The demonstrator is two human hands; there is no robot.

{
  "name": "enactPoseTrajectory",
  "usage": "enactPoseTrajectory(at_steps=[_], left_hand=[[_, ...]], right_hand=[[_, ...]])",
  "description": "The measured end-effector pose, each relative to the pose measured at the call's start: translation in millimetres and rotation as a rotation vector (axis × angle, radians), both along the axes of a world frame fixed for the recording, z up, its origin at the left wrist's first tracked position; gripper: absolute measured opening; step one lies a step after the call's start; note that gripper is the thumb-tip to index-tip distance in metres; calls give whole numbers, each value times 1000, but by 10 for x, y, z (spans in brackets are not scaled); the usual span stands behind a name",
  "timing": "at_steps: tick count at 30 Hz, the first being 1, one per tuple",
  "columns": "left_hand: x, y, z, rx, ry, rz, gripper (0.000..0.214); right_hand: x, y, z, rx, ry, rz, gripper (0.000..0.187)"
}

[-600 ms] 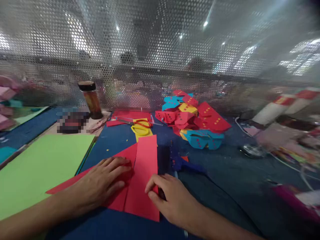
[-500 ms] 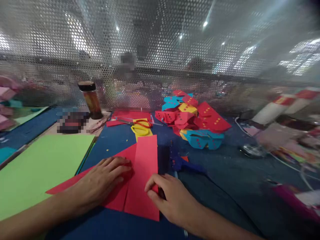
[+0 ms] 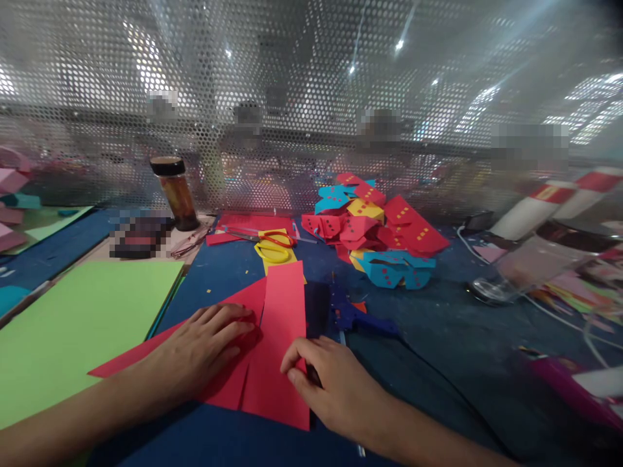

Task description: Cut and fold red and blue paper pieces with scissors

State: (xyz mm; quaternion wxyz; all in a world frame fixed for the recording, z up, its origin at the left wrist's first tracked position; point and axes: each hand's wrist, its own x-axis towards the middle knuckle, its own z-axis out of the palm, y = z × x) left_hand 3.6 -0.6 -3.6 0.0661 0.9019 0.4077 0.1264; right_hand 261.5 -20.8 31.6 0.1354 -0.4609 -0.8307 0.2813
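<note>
Red paper lies between two hands, its upright strip pointing away from the person

The folded sheet of bright red paper [image 3: 282, 311] lies on the dark blue tabletop [image 3: 467, 331], in front of the person. Its long rectangular strip has straight edges; the strip's long axis runs away from the person, the far end leaning slightly right. Left of a dark line, the rest tapers to a point aimed left and nearer the person. That tip overlaps the pale green paper stack [image 3: 97, 311], while the strip's far end reaches the small yellow paper piece [image 3: 293, 257] under the yellow-and-orange-handled scissors [image 3: 257, 251]. Room to slide shows along the near edge and rightward, up to the blue glue gun [image 3: 348, 316] and its thin black cable [image 3: 448, 383].

The left hand [image 3: 209, 344] rests palm down on the paper, fingers extended, grasping nothing. The right hand [image 3: 331, 379] is loosely curled at the strip's right edge, thumb and forefinger close together; whether they pinch the paper cannot be told.

Compared with the earlier frames, hands and paper keep their places, but the clear jar [image 3: 545, 259] at far right looks sharper. Beyond the glue gun sits a pile of red, blue and yellow folded paper shapes [image 3: 360, 227].
</note>
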Motion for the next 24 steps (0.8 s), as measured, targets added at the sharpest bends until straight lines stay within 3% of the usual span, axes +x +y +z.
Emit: enactPoseTrajectory(at_steps=[12, 24], left_hand=[[-6, -6, -4, 32, -13, -6, 33], [-18, -69, 109, -82, -13, -8, 38]], right_hand=[[20, -19, 14, -1, 4, 17, 17], [40, -37, -14, -34, 18, 13, 18]])
